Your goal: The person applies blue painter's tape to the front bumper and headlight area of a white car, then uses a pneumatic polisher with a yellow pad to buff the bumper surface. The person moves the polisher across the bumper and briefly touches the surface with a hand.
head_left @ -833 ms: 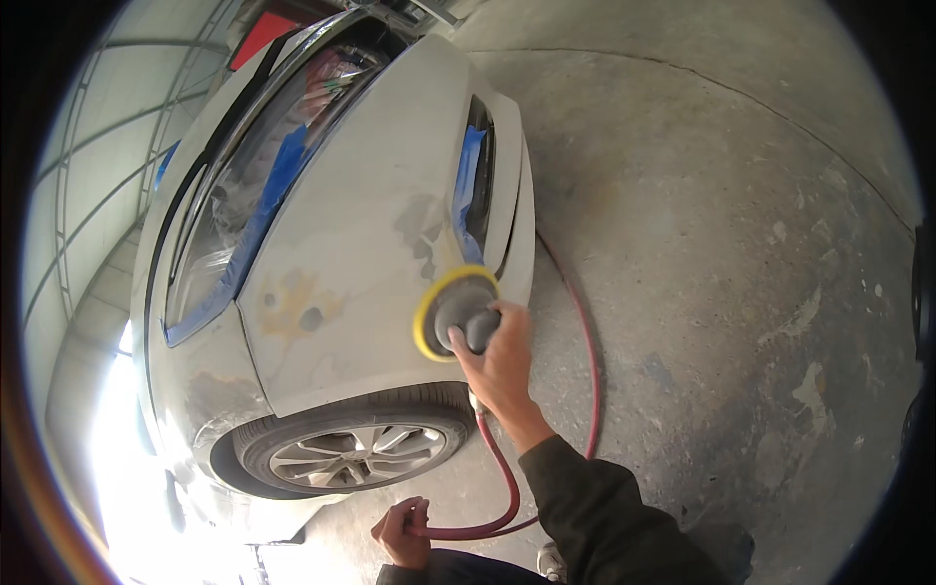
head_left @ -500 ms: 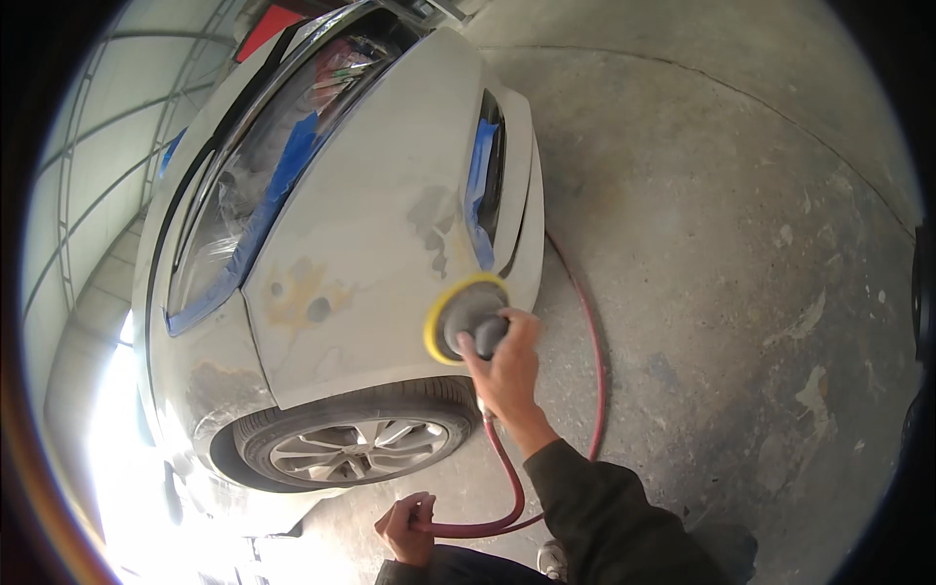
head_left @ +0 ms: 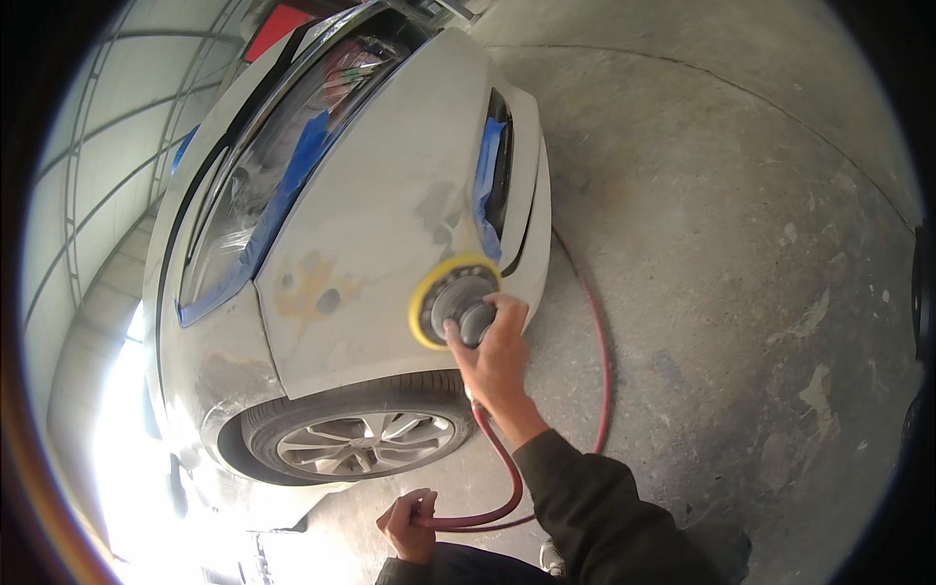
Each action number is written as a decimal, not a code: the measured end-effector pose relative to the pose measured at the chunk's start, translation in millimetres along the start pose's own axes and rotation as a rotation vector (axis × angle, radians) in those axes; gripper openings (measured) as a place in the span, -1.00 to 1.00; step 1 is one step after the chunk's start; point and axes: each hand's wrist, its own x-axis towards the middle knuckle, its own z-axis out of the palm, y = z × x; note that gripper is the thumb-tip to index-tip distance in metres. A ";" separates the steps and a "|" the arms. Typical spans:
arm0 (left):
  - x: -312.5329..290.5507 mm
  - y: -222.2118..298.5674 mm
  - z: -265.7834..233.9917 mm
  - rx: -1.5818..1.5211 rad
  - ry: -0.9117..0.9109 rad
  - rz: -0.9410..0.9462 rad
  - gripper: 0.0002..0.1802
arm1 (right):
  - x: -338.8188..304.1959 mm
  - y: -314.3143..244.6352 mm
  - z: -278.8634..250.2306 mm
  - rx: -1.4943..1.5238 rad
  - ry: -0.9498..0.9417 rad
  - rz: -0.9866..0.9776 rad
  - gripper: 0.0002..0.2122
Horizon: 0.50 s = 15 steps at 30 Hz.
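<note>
My right hand is wrapped round the grey body of an air sander with a yellow-edged round pad. The pad lies against the side panel of a pale, dull car, above the front wheel arch. A red hose runs from the sander's lower end down to my left hand, which grips it low in the view. Left of the sander, a yellowish patch with grey spots marks the panel. Above it is a dark grey worn patch. The pad's underside is hidden.
Blue masking tape edges the plastic-covered window, and more tape lines the light opening. The wheel sits below the panel. The hose continues in a loop over the concrete floor. A shoe shows at the bottom.
My right hand and the sander have shifted left and slightly up across the panel. The car appears a little further right in view. My left hand keeps hold of the hose.
</note>
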 end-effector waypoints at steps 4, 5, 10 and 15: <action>1.8 3.6 -1.1 -0.016 0.005 0.018 -0.83 | -4.4 29.9 0.6 -0.001 0.063 0.044 -0.42; 2.4 1.7 0.7 -0.021 0.004 0.037 -0.82 | -3.3 35.1 -5.4 0.021 0.016 0.190 -0.42; 3.0 4.1 6.1 -0.026 -0.032 0.000 -0.84 | 4.9 24.0 -10.9 -0.095 0.001 0.063 -0.44; 4.7 4.3 6.4 -0.006 -0.028 -0.015 -0.85 | -9.1 -31.9 -1.2 -0.139 -0.118 -0.162 -0.46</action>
